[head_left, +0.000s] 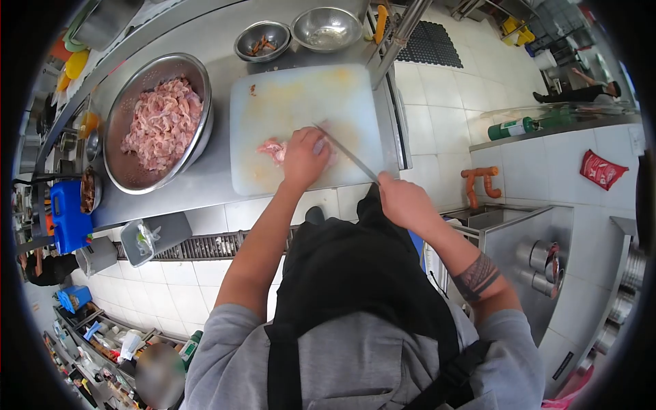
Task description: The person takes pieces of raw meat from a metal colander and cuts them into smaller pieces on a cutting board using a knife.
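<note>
A white cutting board (301,96) with yellowish stains lies on the steel counter. My left hand (305,157) is closed over a piece of raw chicken (272,150) on the board, pressing it down. Part of the meat shows to the left of the fingers, and the rest is mostly hidden under them. My right hand (408,203) grips the handle of a knife (352,156) at the board's near right corner. The long, thin blade slants up and left, its tip just right of my left fingers.
Left of the board stands a large perforated steel bowl (113,142) heaped with cut raw meat (164,123). Behind the board are a small bowl (239,48) with orange-brown scraps and another steel bowl (342,24). A grey bin (174,232) stands below. Other people (594,93) appear farther off.
</note>
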The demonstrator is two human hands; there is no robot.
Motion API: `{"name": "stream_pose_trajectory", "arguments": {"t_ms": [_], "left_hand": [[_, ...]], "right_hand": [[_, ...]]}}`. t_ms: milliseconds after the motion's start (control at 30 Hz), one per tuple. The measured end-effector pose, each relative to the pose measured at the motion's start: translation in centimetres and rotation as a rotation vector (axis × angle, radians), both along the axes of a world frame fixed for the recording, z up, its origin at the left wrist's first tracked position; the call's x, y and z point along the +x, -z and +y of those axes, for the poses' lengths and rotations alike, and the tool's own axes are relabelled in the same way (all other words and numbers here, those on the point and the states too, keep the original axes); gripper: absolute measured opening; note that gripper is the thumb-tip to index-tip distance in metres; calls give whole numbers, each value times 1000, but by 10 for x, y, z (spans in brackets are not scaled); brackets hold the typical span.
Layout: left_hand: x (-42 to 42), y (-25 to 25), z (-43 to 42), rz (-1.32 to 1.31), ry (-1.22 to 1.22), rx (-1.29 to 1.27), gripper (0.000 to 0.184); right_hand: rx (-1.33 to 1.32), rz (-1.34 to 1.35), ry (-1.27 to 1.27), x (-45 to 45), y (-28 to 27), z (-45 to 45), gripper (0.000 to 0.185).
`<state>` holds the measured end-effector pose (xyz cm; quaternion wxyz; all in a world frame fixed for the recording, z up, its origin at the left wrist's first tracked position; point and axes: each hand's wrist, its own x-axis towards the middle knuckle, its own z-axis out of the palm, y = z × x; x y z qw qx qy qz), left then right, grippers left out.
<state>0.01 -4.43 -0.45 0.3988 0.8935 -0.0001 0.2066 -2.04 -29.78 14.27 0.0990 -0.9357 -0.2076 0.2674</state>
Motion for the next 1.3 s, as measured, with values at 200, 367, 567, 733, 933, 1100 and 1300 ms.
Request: {"name": "stream_pose_trajectory", "arguments": {"t_ms": [200, 367, 567, 733, 933, 1100, 1300], "left_hand": [[4, 10, 1, 26, 52, 89, 28], [5, 6, 4, 8, 117, 78, 26], [-2, 2, 2, -35, 41, 85, 29], [-10, 0, 6, -61, 45, 50, 30], [-5, 0, 5, -31, 97, 94, 27], [1, 13, 6, -67, 96, 127, 26], [6, 8, 5, -40, 136, 95, 27]], "right_hand": [[47, 60, 27, -1, 21, 2, 22], [122, 29, 24, 37, 76, 49, 22], [129, 25, 29, 35, 72, 43, 23], [87, 28, 51, -2, 31, -6, 22], [0, 57, 51, -16, 0, -3, 20], [60, 73, 57, -11, 22, 9, 21], [165, 25, 62, 35, 74, 61, 21]]}}
